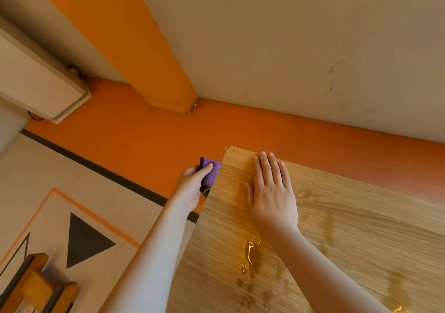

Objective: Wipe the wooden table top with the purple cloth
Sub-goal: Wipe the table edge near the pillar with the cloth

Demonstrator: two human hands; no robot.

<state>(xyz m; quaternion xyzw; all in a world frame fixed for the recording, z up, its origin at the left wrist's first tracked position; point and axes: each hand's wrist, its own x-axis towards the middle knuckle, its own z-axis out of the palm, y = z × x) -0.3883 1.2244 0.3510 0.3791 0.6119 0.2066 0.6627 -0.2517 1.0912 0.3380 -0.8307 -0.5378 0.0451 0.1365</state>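
Note:
The wooden table top [337, 228] fills the lower right, its far left corner near the orange wall. My left hand [192, 187] grips the purple cloth [213, 171] just off the table's left edge, pressing it against that edge near the far corner. The cloth has a dark border and is partly hidden by my fingers. My right hand [271, 189] lies flat on the table top, palm down, fingers together and pointing at the far edge. A wet streak with droplets [249, 259] glistens on the wood beside my right forearm.
An orange wall band [144, 139] runs behind the table, with a pale wall above. A white wall-mounted unit [36, 86] hangs at the left. Wooden furniture [33, 286] stands at the lower left on a floor with a black triangle [84, 240].

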